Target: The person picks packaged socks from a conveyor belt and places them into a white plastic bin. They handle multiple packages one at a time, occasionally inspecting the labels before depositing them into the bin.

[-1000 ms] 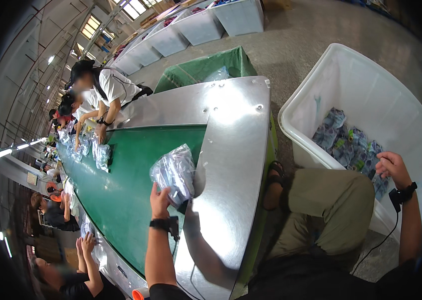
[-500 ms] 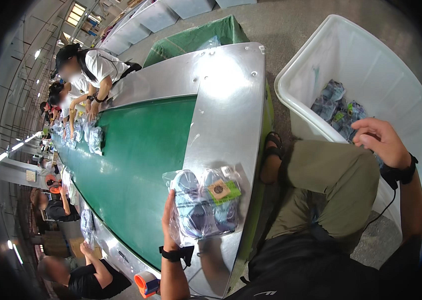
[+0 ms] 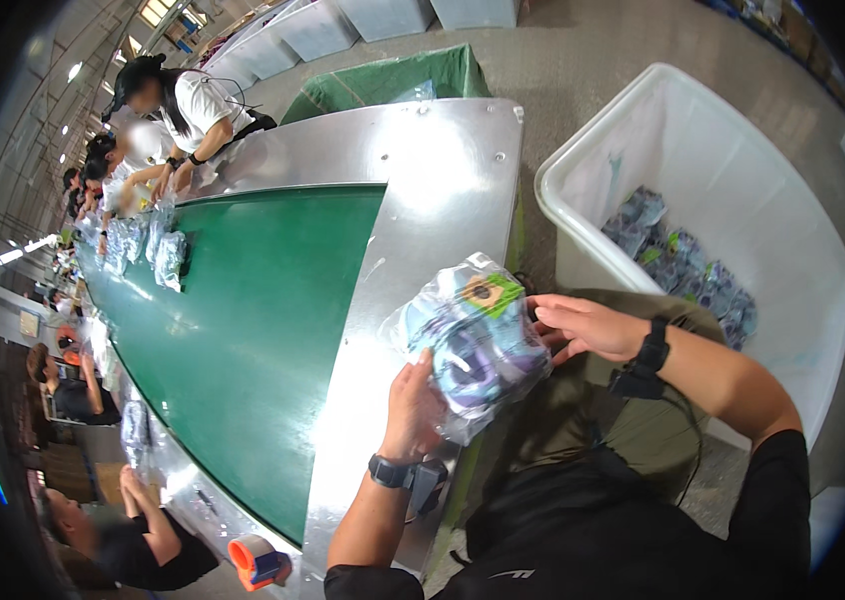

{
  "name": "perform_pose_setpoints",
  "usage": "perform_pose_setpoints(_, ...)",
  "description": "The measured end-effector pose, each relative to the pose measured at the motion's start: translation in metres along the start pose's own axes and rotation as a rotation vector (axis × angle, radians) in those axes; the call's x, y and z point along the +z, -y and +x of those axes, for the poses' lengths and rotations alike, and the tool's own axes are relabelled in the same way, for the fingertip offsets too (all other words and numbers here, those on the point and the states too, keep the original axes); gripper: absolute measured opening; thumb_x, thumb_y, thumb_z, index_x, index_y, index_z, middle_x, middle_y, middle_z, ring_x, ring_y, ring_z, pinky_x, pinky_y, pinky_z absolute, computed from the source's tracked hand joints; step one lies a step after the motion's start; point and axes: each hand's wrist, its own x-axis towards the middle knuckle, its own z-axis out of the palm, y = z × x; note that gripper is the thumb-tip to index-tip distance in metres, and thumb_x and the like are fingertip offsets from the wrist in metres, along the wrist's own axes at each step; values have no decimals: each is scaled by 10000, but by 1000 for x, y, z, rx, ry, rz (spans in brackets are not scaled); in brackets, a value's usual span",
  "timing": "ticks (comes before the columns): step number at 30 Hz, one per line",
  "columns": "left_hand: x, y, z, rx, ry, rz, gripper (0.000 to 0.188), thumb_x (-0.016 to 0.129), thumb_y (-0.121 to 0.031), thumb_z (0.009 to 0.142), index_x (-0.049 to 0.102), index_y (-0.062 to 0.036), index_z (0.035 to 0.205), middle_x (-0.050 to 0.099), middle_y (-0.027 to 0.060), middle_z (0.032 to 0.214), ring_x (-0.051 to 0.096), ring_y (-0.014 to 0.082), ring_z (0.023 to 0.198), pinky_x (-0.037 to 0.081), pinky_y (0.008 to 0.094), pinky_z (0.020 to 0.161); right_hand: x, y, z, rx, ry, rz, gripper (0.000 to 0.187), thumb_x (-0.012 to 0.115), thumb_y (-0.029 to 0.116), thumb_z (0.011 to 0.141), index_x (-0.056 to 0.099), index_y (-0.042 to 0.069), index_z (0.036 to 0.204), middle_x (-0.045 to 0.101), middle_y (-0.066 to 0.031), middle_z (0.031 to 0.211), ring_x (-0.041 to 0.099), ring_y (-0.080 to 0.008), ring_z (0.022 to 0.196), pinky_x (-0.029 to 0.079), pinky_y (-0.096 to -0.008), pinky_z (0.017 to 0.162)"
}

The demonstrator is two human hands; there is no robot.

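A clear plastic bag (image 3: 463, 350) is lifted over the metal table edge. Inside it are pale blue and purple pieces that look like a pair of slippers, with a green and tan label near the top. My left hand (image 3: 411, 408) is closed on the bag's lower left side, thumb on top. At the bag's right edge is my right hand (image 3: 588, 328), fingers stretched and apart, the tips at or just touching the plastic. Right of my knee stands a white plastic bin (image 3: 568, 200) with several similar bagged packs (image 3: 678, 255) at its bottom.
A green conveyor belt (image 3: 253, 300) runs away to the left inside a metal rim (image 3: 443, 190). Co-workers (image 3: 198, 115) handle bagged packs (image 3: 168, 260) along it. An orange and blue tape dispenser (image 3: 258, 562) sits near me. A green-covered container (image 3: 383, 85) stands beyond.
My left hand has raised the bag off the metal surface and carried it right, tilting it. My right hand has come from over the bin to the bag's right edge.
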Motion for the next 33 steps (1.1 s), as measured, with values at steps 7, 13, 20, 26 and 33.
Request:
perform_pose_setpoints(7, 67, 9, 10, 40, 261, -214, 403, 550, -231, 1079, 493, 26, 1385, 619, 98, 1331, 591, 177, 1215, 459, 361, 1057, -11, -3, -16, -248, -181, 275, 460, 494, 296, 1082, 472, 92, 1493, 603, -36, 1398, 583, -144, 1258, 477, -350, 1060)
perform_pose_setpoints(13, 95, 4, -1, 131, 383, -185, 411, 544, -215, 1074, 478, 22, 1404, 618, 116, 1336, 597, 207, 1219, 466, 393, 1060, -21, 11, -41, -368, -197, 261, 527, 499, 279, 1072, 403, 47, 1535, 549, -81, 1465, 551, -185, 1312, 438, -367, 1115)
perform_pose_setpoints(20, 103, -4, -16, 155, 585, -27, 657, 743, -58, 911, 407, 10, 1472, 560, 99, 1384, 551, 192, 1270, 457, 358, 1064, -19, 16, -54, -408, -166, 325, 499, 457, 322, 1090, 443, 38, 1501, 582, -89, 1429, 573, -200, 1288, 443, -378, 1111)
perform_pose_setpoints(26, 108, 1, -16, 214, 619, -98, 780, 758, 9, 846, 356, 1, 1515, 537, 95, 1411, 536, 200, 1303, 442, 359, 1087, -24, 13, -52, -369, -239, 373, 458, 465, 351, 1089, 537, 34, 1412, 635, -89, 1357, 608, -197, 1230, 469, -377, 1079)
perform_pose_setpoints(33, 112, 3, -17, 234, 634, -90, 839, 751, 27, 815, 315, -1, 1531, 499, 94, 1446, 520, 205, 1316, 449, 348, 1079, -23, 19, -54, -342, -225, 410, 475, 468, 267, 1083, 445, 36, 1497, 588, -77, 1413, 587, -178, 1260, 460, -353, 1090)
